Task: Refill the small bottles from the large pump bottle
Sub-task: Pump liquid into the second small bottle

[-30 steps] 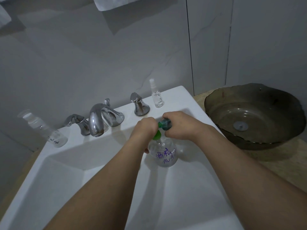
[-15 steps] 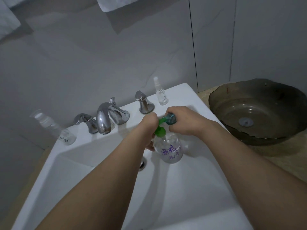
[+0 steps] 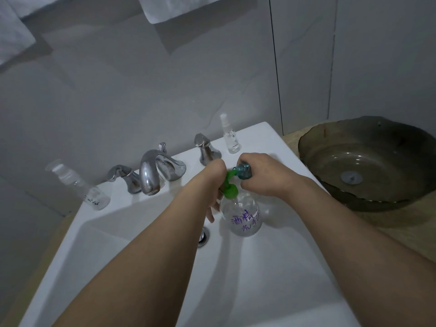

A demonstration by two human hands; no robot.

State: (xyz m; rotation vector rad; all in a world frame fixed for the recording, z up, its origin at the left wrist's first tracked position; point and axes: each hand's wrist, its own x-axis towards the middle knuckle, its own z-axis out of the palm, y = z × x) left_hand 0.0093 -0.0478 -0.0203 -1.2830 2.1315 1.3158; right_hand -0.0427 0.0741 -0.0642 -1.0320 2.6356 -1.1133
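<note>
The large clear pump bottle (image 3: 244, 218), with purple writing and a green pump head (image 3: 230, 188), stands in the white sink (image 3: 132, 256) near the drain. My left hand (image 3: 212, 182) grips the pump head and neck from the left. A small teal bottle (image 3: 243, 171) is held in my right hand (image 3: 264, 175), its mouth against the green nozzle tip. A small clear spray bottle (image 3: 230, 138) stands on the sink's back right corner. Another clear bottle with a white cap (image 3: 80, 187) stands tilted at the sink's left edge.
A chrome faucet (image 3: 153, 171) with two handles (image 3: 122, 178) (image 3: 205, 147) lines the sink's back ledge. The drain (image 3: 204, 236) lies left of the pump bottle. A dark glass basin (image 3: 368, 166) sits on the counter to the right. White towels (image 3: 179, 5) hang above.
Both hands keep their hold on the pump and the teal bottle. The view has shifted a little, and the sink drain has come into sight beside the pump bottle.
</note>
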